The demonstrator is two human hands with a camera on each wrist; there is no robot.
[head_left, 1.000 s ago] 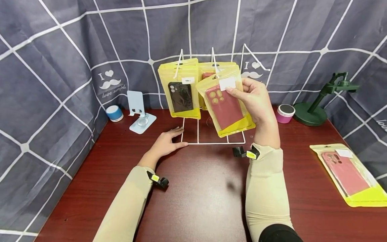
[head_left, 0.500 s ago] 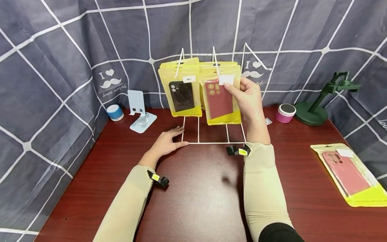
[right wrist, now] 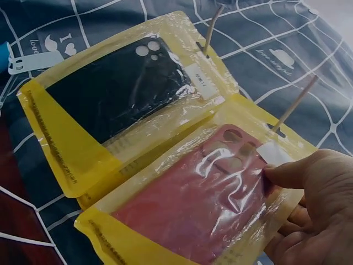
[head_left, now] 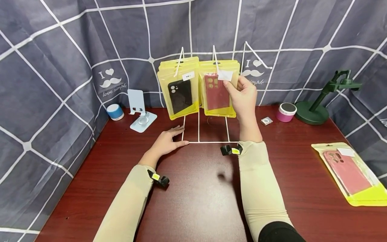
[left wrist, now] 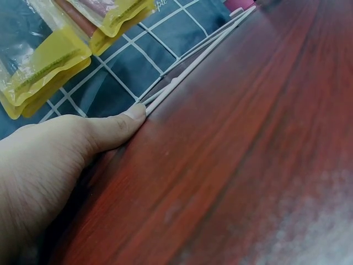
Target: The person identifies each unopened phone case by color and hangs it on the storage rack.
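Note:
My right hand (head_left: pixel 244 97) pinches the right edge of a yellow bag with a red phone case (head_left: pixel 217 95), thumb in front near its white label. The bag's top hole is on the middle prong of a white wire rack (head_left: pixel 198 129), as the right wrist view shows. Beside it, on the left prong, hangs a bagged black phone case (head_left: pixel 180 95); more yellow bags are behind both. The rack's right prong (head_left: pixel 258 55) carries nothing. At the rack's lower left corner my left hand (head_left: pixel 166 143) lies on the table with spread fingers, its thumb touching the base wire (left wrist: pixel 151 105).
Another bagged red phone case (head_left: pixel 347 171) lies on the table at the right. A blue phone stand (head_left: pixel 140 114) and blue round speaker (head_left: pixel 115 112) stand at the left. Behind on the right are a small square gadget (head_left: pixel 266 121), a pink speaker (head_left: pixel 286 112) and a green stand (head_left: pixel 314 111).
My right hand has moved left and back with the red case's bag, which has gone from tilted to hanging nearly straight on the middle prong. My left hand has stayed in place.

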